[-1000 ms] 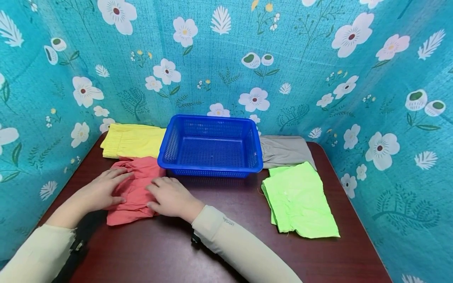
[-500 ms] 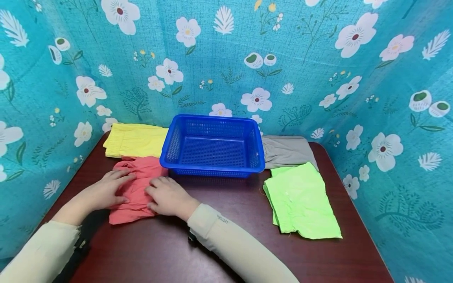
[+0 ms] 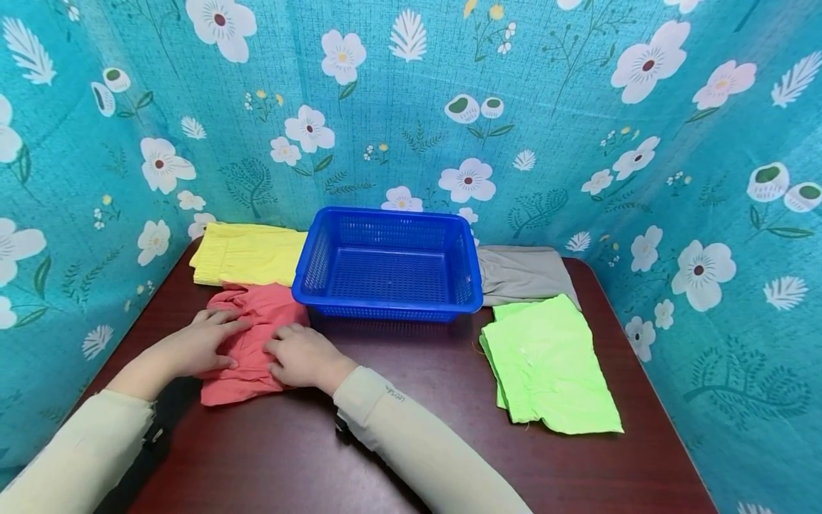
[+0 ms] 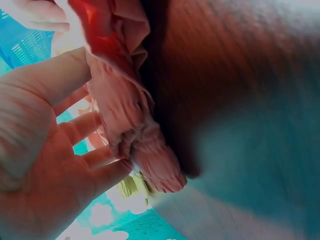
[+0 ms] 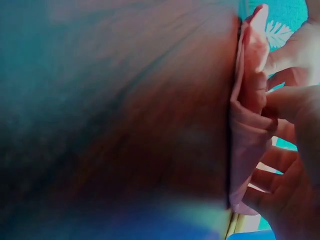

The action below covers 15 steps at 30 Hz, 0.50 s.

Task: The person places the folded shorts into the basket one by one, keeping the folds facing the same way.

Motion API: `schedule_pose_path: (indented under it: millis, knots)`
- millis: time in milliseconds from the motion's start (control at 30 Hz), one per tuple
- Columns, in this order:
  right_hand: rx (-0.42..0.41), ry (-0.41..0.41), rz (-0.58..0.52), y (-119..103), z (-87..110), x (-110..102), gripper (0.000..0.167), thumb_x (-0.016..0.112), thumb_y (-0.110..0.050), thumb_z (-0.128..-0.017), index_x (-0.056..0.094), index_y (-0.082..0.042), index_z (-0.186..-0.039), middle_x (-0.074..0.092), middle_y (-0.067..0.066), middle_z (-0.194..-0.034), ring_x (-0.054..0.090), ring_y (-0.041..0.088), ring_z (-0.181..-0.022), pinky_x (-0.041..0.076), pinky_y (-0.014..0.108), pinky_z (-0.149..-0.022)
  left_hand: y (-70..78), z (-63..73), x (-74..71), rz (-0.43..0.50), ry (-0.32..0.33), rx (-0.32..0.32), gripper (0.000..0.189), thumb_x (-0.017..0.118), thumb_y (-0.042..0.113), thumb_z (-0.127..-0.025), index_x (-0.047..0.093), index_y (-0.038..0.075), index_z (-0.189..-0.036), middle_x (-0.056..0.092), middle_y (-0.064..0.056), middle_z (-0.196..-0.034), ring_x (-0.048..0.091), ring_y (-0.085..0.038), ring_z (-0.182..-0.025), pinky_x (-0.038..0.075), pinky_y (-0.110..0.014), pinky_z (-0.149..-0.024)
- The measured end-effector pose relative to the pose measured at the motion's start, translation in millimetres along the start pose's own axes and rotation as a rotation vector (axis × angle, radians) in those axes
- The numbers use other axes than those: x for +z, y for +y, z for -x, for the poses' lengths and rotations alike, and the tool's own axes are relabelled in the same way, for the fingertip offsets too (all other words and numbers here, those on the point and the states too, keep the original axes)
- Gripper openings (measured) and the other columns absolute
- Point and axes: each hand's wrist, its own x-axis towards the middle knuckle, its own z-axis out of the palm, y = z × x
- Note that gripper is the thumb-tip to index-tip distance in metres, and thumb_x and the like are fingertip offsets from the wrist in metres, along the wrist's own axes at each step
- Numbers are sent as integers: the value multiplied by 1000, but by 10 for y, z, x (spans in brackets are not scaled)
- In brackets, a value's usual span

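A crumpled red garment with a gathered, elastic-looking edge, possibly shorts, lies on the left of the table. My left hand rests on its left side, fingers spread and almost straight. In the left wrist view, the thumb and fingertips of this hand touch the gathered edge of the cloth. From the right, my right hand presses on the same garment with slightly bent fingers. The right wrist view has the thumb and fingers of that hand against the cloth, without a clear grip.
A blue perforated basket stands at the back middle with nothing inside. Behind the red garment lies folded yellow cloth. Folded grey cloth and bright green cloth lie to the right on the dark table. A floral curtain hangs behind.
The head view has shifted a little, so everything appears slightly further right. My right hand has edged slightly left over the red garment. The left hand keeps its place on it.
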Motion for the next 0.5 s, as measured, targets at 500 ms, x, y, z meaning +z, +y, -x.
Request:
schedule_pose_path:
  millis: [500]
  knots:
    - [48,-48,-61,14,-45,7,30,67,-47,-94,69,-39,-123,53,-14,-117,48,9,-104,47,23,-88,62,24,-20,-9,-14,-8,81,90,37,-75,58,10,-145,48,-28,-143,34,-56,-128,49,-70,-90]
